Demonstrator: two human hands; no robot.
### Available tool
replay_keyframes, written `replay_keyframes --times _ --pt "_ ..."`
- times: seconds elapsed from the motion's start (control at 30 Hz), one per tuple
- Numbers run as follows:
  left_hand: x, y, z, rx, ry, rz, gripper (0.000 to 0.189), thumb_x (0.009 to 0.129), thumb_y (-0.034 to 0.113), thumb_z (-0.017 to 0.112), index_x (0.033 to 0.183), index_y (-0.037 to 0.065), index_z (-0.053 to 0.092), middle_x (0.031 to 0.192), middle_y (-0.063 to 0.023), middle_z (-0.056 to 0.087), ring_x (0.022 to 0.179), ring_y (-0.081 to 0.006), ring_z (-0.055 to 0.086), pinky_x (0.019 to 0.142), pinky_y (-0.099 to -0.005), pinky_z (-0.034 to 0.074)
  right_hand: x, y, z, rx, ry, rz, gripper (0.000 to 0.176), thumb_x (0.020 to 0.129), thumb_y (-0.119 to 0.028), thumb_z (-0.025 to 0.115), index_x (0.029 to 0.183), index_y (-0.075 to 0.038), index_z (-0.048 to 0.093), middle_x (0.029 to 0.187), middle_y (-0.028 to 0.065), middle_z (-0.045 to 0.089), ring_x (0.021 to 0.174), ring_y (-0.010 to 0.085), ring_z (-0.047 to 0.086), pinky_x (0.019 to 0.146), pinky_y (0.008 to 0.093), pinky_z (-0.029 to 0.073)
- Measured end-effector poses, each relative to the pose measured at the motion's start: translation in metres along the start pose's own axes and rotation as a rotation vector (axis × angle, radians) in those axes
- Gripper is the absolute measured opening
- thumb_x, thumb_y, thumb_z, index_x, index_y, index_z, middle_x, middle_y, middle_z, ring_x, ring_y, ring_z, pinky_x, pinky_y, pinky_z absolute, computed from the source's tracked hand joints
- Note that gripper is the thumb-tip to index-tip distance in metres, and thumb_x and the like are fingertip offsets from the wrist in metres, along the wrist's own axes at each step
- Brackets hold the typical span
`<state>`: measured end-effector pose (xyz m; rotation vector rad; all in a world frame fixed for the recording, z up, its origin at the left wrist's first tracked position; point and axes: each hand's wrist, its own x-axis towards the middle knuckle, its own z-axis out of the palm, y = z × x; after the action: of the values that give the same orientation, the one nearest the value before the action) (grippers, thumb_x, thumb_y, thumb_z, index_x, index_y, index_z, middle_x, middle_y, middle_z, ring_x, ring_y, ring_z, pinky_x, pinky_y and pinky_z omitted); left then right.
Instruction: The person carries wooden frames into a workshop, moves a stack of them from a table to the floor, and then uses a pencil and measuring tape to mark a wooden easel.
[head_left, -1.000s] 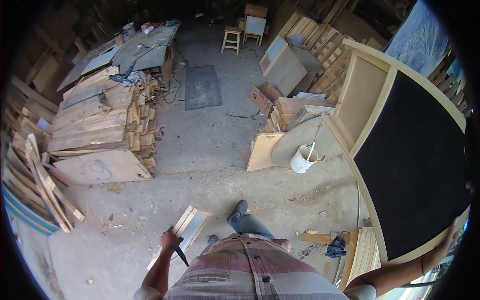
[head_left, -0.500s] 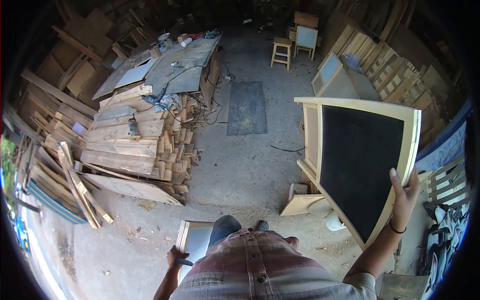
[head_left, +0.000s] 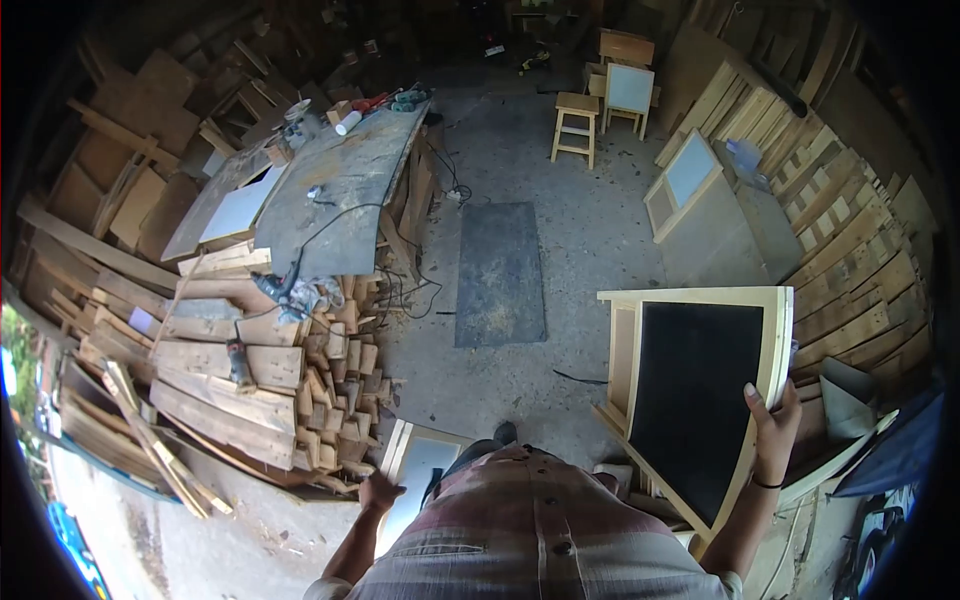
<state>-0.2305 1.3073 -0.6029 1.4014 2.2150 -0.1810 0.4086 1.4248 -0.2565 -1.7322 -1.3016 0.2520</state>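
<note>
My right hand (head_left: 775, 425) is closed on the right edge of a wooden-framed blackboard (head_left: 695, 400), its thumb over the front rail and a dark band round the wrist. The blackboard is tilted, with a side panel of pale wood along its left. My left hand (head_left: 380, 492) is closed round the left edge of a second wooden-framed board (head_left: 420, 470) with a whitish face. That board hangs low beside my left leg, and my shirt hides part of it. A small dark item shows against its face; I cannot make out what it is.
A dark mat (head_left: 500, 275) lies on the concrete floor ahead. Stacked planks (head_left: 235, 385) and a workbench (head_left: 330, 190) with power tools and cables stand left. A stool (head_left: 575, 130) is at the back. Another framed board (head_left: 690, 170) and leaning slats (head_left: 845, 255) stand right.
My view has moved forward, with the mat, workbench and planks now nearer. The blackboard sits lower in view and more upright. Both hands keep their boards.
</note>
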Motion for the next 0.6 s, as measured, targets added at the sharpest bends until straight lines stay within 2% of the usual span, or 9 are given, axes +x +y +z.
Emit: replay_keyframes --times 0.13,0.17,0.2,0.3,0.33,0.4,0.47,0.57,0.6 --pt "0.119 0.112 -0.081 -0.114 -0.005 0.062 0.06 0.066 0.042 0.083 0.106 0.004 0.057 0.098 -0.0212 0.068 0.095 -0.04 0.065 0.078 -0.0483 0.054 0.089 0.019 0.058 0.004 -0.006 0.228 0.034 0.081 -0.024 0.076 0.093 0.003 0.059 0.073 0.0028 0.056 0.068 0.0094 0.047 0.061 0.0261 0.041" --pt "0.133 0.162 -0.124 -0.069 -0.031 0.057 0.06 0.067 0.039 0.084 0.107 0.004 0.057 0.1 -0.0212 0.068 0.095 -0.0397 0.065 0.078 -0.0476 0.054 0.11 0.025 0.072 -0.004 0.001 0.229 0.032 0.082 -0.022 0.076 0.095 0.002 0.059 0.076 0.0014 0.055 0.07 0.0089 0.046 0.063 0.0254 0.041" --pt "0.18 0.167 -0.117 -0.142 0.006 0.133 0.061 0.066 0.037 0.084 0.109 0.004 0.056 0.102 -0.0213 0.067 0.096 -0.0396 0.065 0.078 -0.0481 0.054 0.134 0.031 0.091 -0.006 0.0 0.248 0.032 0.082 -0.022 0.076 0.095 0.002 0.059 0.076 0.0014 0.055 0.07 0.0089 0.046 0.063 0.0254 0.041" --pt "0.281 0.248 -0.17 -0.123 -0.022 0.193 0.058 0.067 0.036 0.084 0.107 0.005 0.055 0.098 -0.02 0.067 0.094 -0.0395 0.065 0.077 -0.0478 0.053 0.201 0.06 0.149 0.052 0.084 0.258 0.03 0.083 -0.02 0.076 0.094 0.002 0.059 0.078 0.0004 0.054 0.071 0.0084 0.045 0.064 0.025 0.041" --pt "0.311 0.276 -0.183 -0.246 0.101 0.334 0.055 0.067 0.036 0.084 0.103 0.005 0.056 0.096 -0.0195 0.068 0.093 -0.0385 0.065 0.075 -0.0478 0.053 0.225 0.075 0.169 0.059 0.08 0.274 0.029 0.083 -0.019 0.076 0.095 0.002 0.059 0.078 0.0007 0.054 0.071 0.0083 0.045 0.064 0.0247 0.041" --pt "0.37 0.344 -0.223 -0.151 -0.028 0.2 0.056 0.067 0.035 0.083 0.107 0.006 0.057 0.097 -0.0191 0.068 0.092 -0.0378 0.066 0.076 -0.0477 0.053 0.274 0.109 0.206 0.077 0.068 0.303 0.029 0.084 -0.017 0.076 0.096 0.003 0.059 0.08 0.0012 0.055 0.072 0.0081 0.045 0.065 0.024 0.041" --pt "0.427 0.397 -0.239 -0.156 0.0 0.225 0.057 0.067 0.035 0.083 0.109 0.007 0.057 0.097 -0.019 0.069 0.093 -0.0377 0.066 0.077 -0.0472 0.053 0.322 0.15 0.248 0.093 0.059 0.367 0.03 0.083 -0.015 0.077 0.098 0.003 0.059 0.082 0.0031 0.057 0.074 0.0093 0.047 0.067 0.0259 0.043" --pt "0.507 0.473 -0.269 -0.134 0.097 0.254 0.057 0.066 0.032 0.084 0.112 0.009 0.06 0.098 -0.0173 0.07 0.092 -0.0352 0.067 0.079 -0.0444 0.053 0.391 0.204 0.308 0.073 0.098 0.331 0.038 0.08 -0.015 0.081 0.1 0.005 0.056 0.085 0.0076 0.062 0.077 0.0133 0.05 0.072 0.0295 0.046" --pt "0.531 0.496 -0.279 -0.15 0.107 0.242 0.055 0.066 0.031 0.084 0.111 0.008 0.061 0.098 -0.0167 0.071 0.092 -0.0341 0.068 0.079 -0.0437 0.053 0.419 0.205 0.33 -0.043 0.209 0.116 0.04 0.079 -0.018 0.082 0.096 0.006 0.054 0.081 0.0108 0.061 0.074 0.0135 0.05 0.069 0.0302 0.046"
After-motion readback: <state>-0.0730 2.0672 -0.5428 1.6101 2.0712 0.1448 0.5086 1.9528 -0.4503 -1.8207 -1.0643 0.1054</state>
